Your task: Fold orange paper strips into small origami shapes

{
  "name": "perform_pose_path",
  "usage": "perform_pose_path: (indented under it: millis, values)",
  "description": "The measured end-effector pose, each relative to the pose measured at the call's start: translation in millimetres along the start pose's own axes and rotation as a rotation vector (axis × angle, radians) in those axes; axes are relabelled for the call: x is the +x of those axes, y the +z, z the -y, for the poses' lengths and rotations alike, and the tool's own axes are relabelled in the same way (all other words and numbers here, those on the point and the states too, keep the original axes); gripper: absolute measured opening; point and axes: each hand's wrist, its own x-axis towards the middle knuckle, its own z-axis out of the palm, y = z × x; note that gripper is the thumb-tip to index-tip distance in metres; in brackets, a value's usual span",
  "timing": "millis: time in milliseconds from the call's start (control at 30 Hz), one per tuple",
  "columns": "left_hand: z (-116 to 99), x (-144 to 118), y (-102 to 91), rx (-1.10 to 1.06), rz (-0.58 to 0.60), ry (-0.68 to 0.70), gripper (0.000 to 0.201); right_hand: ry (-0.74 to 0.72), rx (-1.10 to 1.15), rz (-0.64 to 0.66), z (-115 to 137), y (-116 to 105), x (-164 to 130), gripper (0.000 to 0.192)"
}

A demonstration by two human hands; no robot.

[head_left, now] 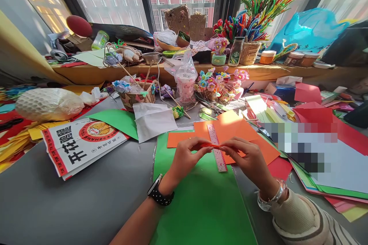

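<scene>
Between my two hands is a narrow folded strip of orange paper (214,146), seen nearly edge-on. My left hand (186,157) pinches its left end between thumb and fingers. On the other end, my right hand (244,157) is closed in the same way, its fingers covering part of the strip. Below and behind the strip lies a pink patterned ruler (220,160), resting partly on orange paper sheets (234,124) and partly on a green mat (198,206). A smaller orange piece (176,139) lies to the left of the ruler.
A printed paper bag (83,149) and a green sheet (120,120) lie to the left. Stacked coloured paper (345,176) covers the right side. Behind stand a bagged pink cup (186,84), a woven basket (138,97) and crafted flowers (215,84), below a cluttered windowsill (115,74).
</scene>
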Motion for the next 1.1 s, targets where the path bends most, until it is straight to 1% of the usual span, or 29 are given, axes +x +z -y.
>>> perform_pose_path:
  millis: [133,300,433,600,667,800,967,1100]
  values:
    - [-0.8,-0.7,-0.1,-0.114,0.016,-0.092,0.017,-0.008,-0.013,0.008,0.0,0.8,0.3,0.015]
    - [-2.1,0.2,-1.7,-0.175,-0.034,-0.160,0.016,0.008,-0.039,-0.025,-0.7,-1.7,0.8,0.012]
    - [-2.1,1.8,-3.7,-0.234,-0.061,-0.164,0.014,0.022,-0.062,-0.080,-1.1,-4.5,1.4,0.009]
    - [-1.5,2.6,-3.4,-0.257,-0.009,-0.167,0.016,-0.057,-0.084,-0.092,-1.4,-3.7,0.7,0.008]
    - [-2.1,2.3,-2.9,-0.240,-0.015,-0.174,0.015,-0.076,-0.088,-0.088,-1.3,-3.3,-0.3,0.008]
    - [-4.3,1.5,-2.7,-0.237,-0.063,-0.152,0.014,-0.049,-0.081,-0.109,-1.1,-4.0,-1.2,0.008]
    - [-5.9,1.2,-2.8,-0.237,-0.090,-0.141,0.012,-0.011,-0.088,-0.156,-1.5,-5.1,-0.4,0.009]
    - [-5.0,2.0,-2.7,-0.204,-0.102,-0.148,0.014,0.037,-0.047,-0.132,-2.2,-5.7,0.6,0.012]
